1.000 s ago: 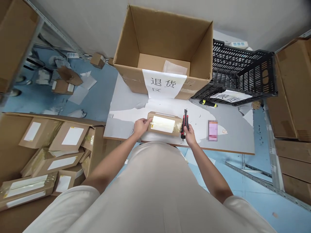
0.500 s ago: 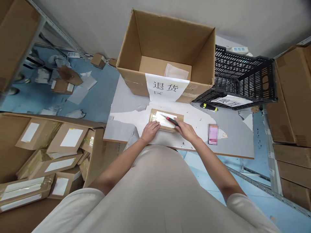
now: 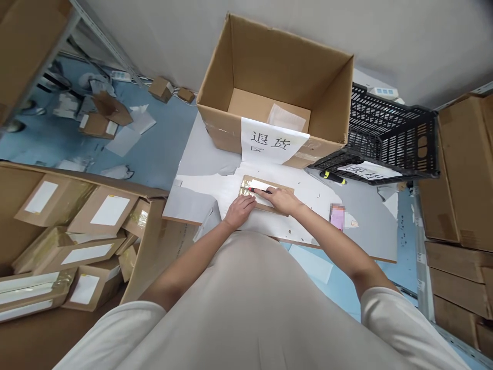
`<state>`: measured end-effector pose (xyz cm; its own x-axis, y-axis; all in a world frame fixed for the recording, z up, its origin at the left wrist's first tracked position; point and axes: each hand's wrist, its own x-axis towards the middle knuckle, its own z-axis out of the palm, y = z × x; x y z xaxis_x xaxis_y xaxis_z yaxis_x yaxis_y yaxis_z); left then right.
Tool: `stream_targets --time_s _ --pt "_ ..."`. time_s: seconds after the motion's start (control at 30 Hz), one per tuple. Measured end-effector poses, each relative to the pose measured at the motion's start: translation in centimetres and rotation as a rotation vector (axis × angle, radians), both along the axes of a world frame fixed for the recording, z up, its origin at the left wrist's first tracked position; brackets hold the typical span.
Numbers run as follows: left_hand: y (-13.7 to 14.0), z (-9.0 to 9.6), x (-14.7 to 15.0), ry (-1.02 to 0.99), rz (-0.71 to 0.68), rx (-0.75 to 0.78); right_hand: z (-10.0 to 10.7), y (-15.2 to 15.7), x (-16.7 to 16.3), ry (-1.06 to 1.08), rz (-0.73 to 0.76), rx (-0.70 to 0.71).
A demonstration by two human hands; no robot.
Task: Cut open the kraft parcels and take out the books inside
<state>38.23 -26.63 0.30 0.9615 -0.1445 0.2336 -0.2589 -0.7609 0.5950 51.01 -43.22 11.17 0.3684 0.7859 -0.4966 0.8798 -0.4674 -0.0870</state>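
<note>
A small taped cardboard box with a white label on top lies on the white paper covering the table. My left hand rests flat on the near left part of the box, fingers stretched out. In my right hand, above the box, is a red and black utility knife, its front end pointing left at the taped end. Whether the blade touches the tape is too small to tell.
Behind stands a large open carton with a paper sign, beside a black plastic crate. A yellow and black tool and a phone lie at right. A big carton of labelled parcels stands left.
My right hand has moved the utility knife left along the box, from over the label to the taped end. My left hand stays on the box. The view has shifted slightly.
</note>
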Motion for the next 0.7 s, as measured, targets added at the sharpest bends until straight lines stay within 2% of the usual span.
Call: stream_targets --time_s 0.13,0.27,0.5,0.7 --pt "0.2 0.0 -0.1 -0.005 -0.011 0.031 0.9 -0.1 -0.8 -0.031 -0.023 -0.076" --pt "0.2 -0.1 -0.2 0.019 0.0 0.03 2.1 -1.9 -1.2 -0.058 -0.046 -0.132" --pt "0.2 -0.2 -0.3 0.04 0.023 0.096 4.4 -9.9 -1.3 -0.112 -0.15 -0.258" --pt "0.2 -0.1 -0.5 0.05 0.008 0.175 3.9 -15.1 -3.1 -0.129 -0.249 -0.184"
